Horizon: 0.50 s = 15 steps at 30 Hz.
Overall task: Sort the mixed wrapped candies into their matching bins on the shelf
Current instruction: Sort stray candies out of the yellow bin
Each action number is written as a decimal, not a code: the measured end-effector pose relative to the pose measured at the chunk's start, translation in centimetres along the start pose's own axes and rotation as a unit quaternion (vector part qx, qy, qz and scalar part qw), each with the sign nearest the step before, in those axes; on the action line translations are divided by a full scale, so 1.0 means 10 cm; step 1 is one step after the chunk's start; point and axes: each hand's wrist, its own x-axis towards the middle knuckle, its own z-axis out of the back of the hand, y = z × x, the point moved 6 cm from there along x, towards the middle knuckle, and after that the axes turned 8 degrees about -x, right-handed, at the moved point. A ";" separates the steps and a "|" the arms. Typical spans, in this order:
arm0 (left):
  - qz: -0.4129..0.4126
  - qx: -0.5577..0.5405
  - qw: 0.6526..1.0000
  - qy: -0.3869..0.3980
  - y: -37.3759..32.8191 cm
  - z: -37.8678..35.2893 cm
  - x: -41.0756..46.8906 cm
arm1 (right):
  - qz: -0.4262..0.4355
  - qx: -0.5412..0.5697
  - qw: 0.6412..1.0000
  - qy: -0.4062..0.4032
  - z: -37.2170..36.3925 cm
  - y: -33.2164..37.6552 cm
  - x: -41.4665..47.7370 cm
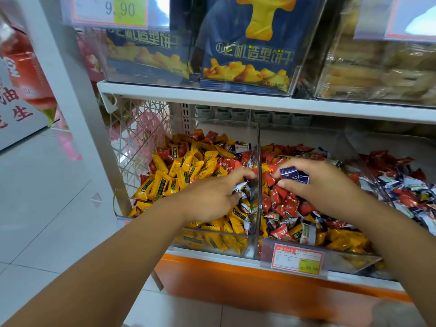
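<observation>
Three clear bins are seen side by side on the lower shelf. The left bin (219,125) is filled mostly with yellow candies (174,178), with some red ones mixed in at the back. The middle bin (349,257) holds mainly red candies (283,201), and yellow ones are piled at its front. In the right bin, white and blue candies (405,185) are mixed with red ones.

The left hand (212,197) is placed over the right part of the left bin, just beside the upright clear divider (259,166) between the left and middle bins. Its fingers are curled, and a white-and-blue wrapped candy (239,187) is pinched between them, close to the divider's edge. The right hand (323,185) is held over the red pile in the middle bin, on the other side of the same divider. Its thumb and fingers are bent round a dark blue wrapped candy (293,174), which is lifted a little above the heap.

A second clear partition (363,161) runs slanted to the right of the right hand. The white upper shelf board (236,97) hangs over the back of the bins, so open room is left mainly above their front half. A price tag (296,258) is fixed on the front lip of the middle bin, and an orange base (236,279) is seen below. Open floor tiles (47,185) lie to the left of the white shelf post (70,102).
</observation>
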 end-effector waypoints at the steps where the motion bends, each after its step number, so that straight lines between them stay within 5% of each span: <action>1: 0.005 0.025 1.000 0.013 0.00 -0.02 0.00 | 0.000 -0.001 1.000 0.001 0.00 0.00 0.00; 15: -0.029 0.182 0.983 -0.007 -0.04 -0.09 0.11 | 0.003 -0.001 1.000 0.008 -0.04 -0.03 0.01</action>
